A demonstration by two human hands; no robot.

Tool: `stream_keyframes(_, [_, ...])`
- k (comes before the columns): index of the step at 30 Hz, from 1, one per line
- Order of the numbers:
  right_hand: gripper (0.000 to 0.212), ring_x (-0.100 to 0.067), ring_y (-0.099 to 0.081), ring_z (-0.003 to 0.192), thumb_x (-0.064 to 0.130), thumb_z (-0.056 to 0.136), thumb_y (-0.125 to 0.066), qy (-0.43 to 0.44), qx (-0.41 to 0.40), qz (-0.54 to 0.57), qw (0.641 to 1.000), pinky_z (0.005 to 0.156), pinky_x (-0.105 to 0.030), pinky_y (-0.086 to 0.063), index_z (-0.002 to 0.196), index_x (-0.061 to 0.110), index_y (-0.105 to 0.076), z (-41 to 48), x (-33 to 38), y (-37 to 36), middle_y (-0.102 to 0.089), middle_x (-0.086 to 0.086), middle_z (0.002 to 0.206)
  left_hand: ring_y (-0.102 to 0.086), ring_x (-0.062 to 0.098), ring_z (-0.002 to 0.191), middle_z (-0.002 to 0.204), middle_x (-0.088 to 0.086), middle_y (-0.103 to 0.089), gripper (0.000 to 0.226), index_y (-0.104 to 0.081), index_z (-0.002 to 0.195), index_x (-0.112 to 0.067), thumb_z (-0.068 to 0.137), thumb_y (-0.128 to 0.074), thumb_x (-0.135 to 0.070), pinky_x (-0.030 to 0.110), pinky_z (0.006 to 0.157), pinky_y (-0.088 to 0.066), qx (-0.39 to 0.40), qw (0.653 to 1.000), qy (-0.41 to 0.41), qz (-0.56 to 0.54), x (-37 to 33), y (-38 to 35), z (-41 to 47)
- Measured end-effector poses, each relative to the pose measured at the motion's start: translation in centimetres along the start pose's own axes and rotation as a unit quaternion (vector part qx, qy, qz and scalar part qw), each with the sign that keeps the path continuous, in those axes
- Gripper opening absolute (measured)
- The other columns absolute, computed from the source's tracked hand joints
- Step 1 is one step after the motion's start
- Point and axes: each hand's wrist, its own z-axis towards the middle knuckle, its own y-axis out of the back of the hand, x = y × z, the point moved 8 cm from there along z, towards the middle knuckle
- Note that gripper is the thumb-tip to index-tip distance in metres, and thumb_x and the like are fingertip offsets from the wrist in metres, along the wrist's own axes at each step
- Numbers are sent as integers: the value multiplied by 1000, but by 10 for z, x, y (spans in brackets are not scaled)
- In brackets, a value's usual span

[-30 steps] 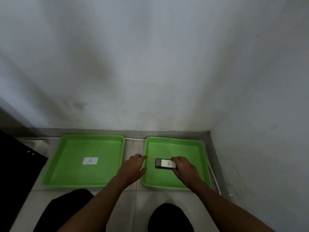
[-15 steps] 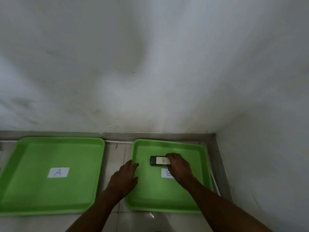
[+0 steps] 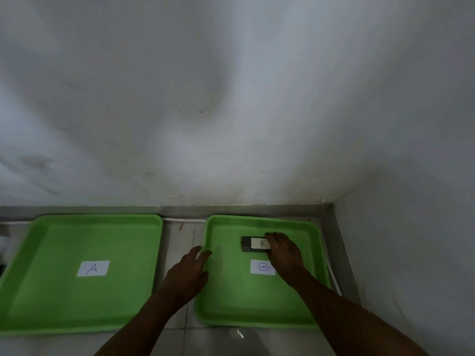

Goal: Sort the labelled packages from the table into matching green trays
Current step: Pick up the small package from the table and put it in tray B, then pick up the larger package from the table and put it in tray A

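Two shallow square green plastic trays sat side by side: one labelled A (image 3: 38,265) and one labelled B (image 3: 231,291). A single small dark rectangular package with a white B label (image 3: 253,244) lay inside tray B, the right hand (image 3: 284,251) grasping its end. The left hand (image 3: 189,273), fingers spread, rested at that tray's left rim.

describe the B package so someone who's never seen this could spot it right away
Two green trays sit side by side against the wall; take the right tray, marked B on its floor. In its far half lies the package, a small dark block with a white label reading B, under the right hand. Nothing else lies in either tray.
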Motion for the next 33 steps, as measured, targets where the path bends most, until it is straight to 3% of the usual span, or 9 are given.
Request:
stream_keyframes(9, [61, -27, -41, 134, 11, 88, -59, -6, 0, 8, 1000, 108, -40, -43, 143, 11, -33, -25, 11, 10, -44, -14, 146, -35, 26, 143, 163, 9, -17, 59, -25, 153, -19, 100, -50, -27, 38, 111, -42, -10, 1000, -4, 10, -10, 15, -19])
stream_keyframes(22, [64, -25, -41, 136, 31, 90, -64, 3, -62, 5, 998, 107, -36, -44, 144, 15, -34, -147, 77, 69, -45, -9, 147, -35, 29, 142, 160, 11, -26, 58, -28, 152, -18, 98, -49, -23, 44, 107, -43, -59, 995, -45, 67, -35, 76, -114])
stream_keyframes(28, [59, -26, -42, 134, 34, 92, -61, 15, -118, 9, 993, 105, -38, -45, 141, 13, -37, -182, 130, 116, -48, -11, 143, -38, 30, 139, 156, 11, -32, 57, -31, 150, -18, 96, -50, -22, 44, 104, -45, -88, 993, -47, 61, -24, 118, -164])
stream_keyframes(33, [60, -26, -44, 133, 36, 92, -61, 28, -107, 21, 994, 104, -38, -46, 141, 11, -38, -234, 188, 200, -48, -12, 144, -36, 31, 141, 158, 12, -30, 57, -31, 150, -19, 96, -50, -22, 47, 107, -43, -64, 997, -21, 49, -37, 194, -239])
